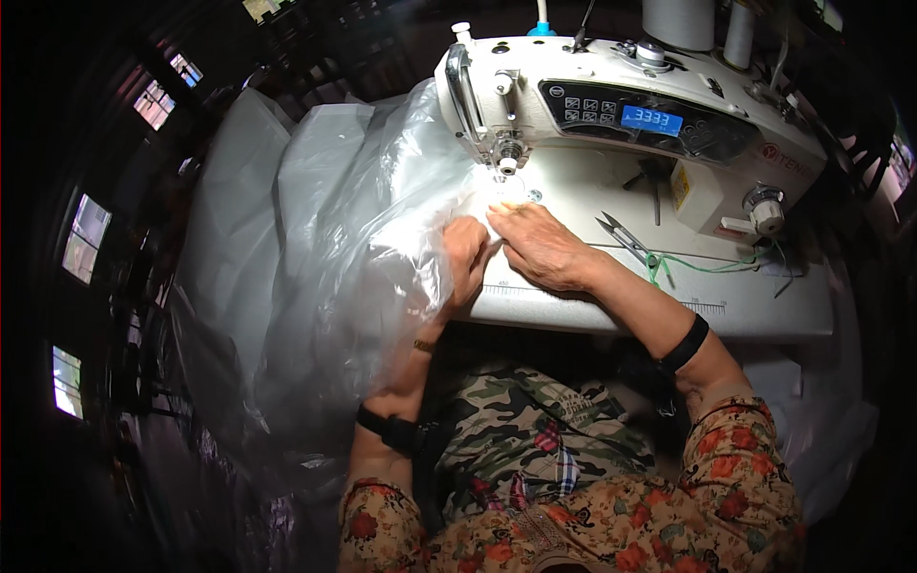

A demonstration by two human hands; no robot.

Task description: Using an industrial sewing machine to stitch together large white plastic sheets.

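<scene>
A big translucent plastic sheet (334, 220) lies bunched across the left side of a white sewing machine (592, 67) and hangs down over my left forearm. My left hand (465, 250) is closed on the sheet's edge just in front of the needle area, with a fold of plastic partly covering it. Close beside it, my right hand (546, 244) is bent over the machine bed, its fingertips pinching the sheet's edge near the presser foot (501, 179). Exactly how the plastic lies under the needle is hidden by the fingers and folds.
Thread snips (626, 241) lie on the bed right of my hand, tied with a green cord (712, 266). A display panel (652, 120) is lit on the machine's arm. Thread cones (680, 21) stand behind it. Camouflage cloth (535, 430) covers my lap.
</scene>
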